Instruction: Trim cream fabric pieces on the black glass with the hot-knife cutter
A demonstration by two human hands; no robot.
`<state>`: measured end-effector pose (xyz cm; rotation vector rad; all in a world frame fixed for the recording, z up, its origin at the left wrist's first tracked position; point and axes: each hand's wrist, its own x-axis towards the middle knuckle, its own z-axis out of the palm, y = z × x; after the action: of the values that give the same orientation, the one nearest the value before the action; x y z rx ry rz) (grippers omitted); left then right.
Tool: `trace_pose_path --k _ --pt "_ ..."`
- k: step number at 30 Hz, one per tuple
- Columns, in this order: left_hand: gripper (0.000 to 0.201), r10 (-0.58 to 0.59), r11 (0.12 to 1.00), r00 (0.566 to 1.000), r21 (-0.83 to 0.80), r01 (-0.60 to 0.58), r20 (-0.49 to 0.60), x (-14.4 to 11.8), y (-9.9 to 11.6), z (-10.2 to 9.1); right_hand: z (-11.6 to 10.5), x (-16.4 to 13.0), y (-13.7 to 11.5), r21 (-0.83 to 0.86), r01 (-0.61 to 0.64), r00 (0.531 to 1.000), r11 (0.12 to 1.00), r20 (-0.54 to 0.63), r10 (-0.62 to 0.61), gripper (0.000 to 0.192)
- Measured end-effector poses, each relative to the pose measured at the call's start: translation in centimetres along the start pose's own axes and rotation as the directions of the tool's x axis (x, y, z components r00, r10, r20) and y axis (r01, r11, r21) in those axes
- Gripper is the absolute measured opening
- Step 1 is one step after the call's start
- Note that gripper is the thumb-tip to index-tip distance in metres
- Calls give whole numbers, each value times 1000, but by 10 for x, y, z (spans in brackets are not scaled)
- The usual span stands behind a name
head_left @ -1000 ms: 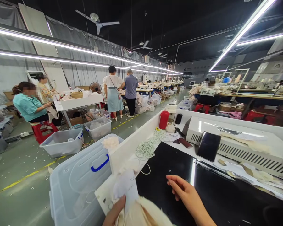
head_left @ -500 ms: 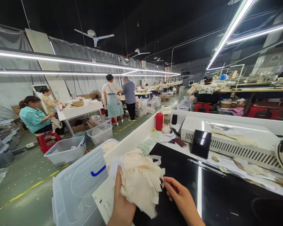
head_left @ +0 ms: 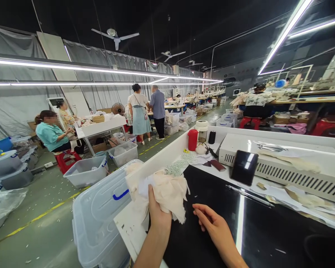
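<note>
Cream cloth [head_left: 171, 190], bunched crosswise just ahead of the left hand [head_left: 160, 219], is pinched in that grip, its ragged edge facing the nearby right hand [head_left: 214, 226], whose fingers curl, whether touching I cannot tell.

Bare forearms [head_left: 154, 243], slender bare fingers [head_left: 204, 209]
</note>
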<state>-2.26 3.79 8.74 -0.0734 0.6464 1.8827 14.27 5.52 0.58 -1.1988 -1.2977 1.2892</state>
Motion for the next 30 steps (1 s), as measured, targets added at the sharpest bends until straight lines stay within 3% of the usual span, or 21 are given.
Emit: trace_pose_path --k 18,23,30 --pt "43 34 999 997 -28 -36 -63 11 -13 -15 -6 6 8 -22 3 1000 1000 4 -3 50" --pt "42 43 999 998 -23 -44 -44 9 -21 -22 -7 5 6 -33 -15 1000 999 3 15 61" --pt "49 11 1000 999 -6 -11 -41 -5 -40 -36 -15 -4 8 0 70 992 998 -106 -69 65"
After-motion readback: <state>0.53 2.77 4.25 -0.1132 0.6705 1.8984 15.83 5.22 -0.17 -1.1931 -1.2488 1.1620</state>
